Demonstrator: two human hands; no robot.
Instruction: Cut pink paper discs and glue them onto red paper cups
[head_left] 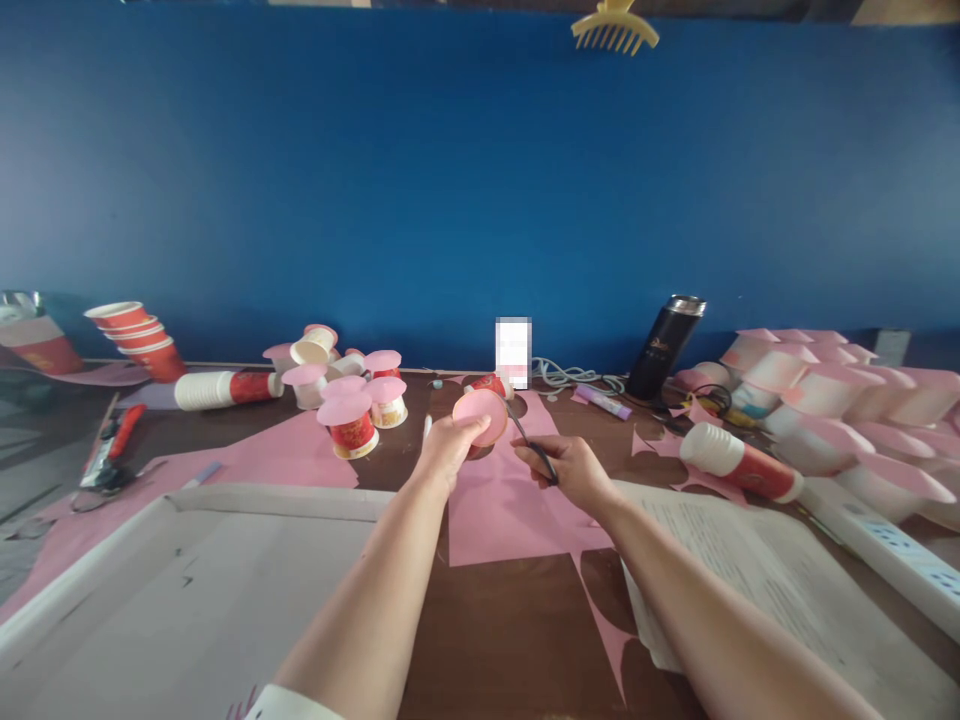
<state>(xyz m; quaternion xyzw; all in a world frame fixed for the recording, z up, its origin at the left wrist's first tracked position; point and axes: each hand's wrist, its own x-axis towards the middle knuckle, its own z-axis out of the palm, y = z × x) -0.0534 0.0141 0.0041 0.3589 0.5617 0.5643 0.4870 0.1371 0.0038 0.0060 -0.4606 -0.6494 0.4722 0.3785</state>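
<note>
My left hand [448, 452] is closed around a paper cup [481, 417] whose end, covered by a round of pink paper, faces me. My left thumb presses on the pink surface. In my right hand [570, 470] is a pair of scissors [537, 452] with dark handles, the blades pointing toward the cup's right edge. Whether the blades touch the paper I cannot tell. Beneath both hands lies a sheet of pink paper [510, 530]. Just behind the held cup, a red cup [489, 385] lies on its side.
Several cups with pink paper tops [352, 425] stand at left. A large pile of them [862, 400] is at right. A white tray [285, 500], a black flask [666, 345], a purple glue stick [604, 402], a stack of cups [742, 465], printed paper [750, 570] and a power strip [892, 550] surround my arms.
</note>
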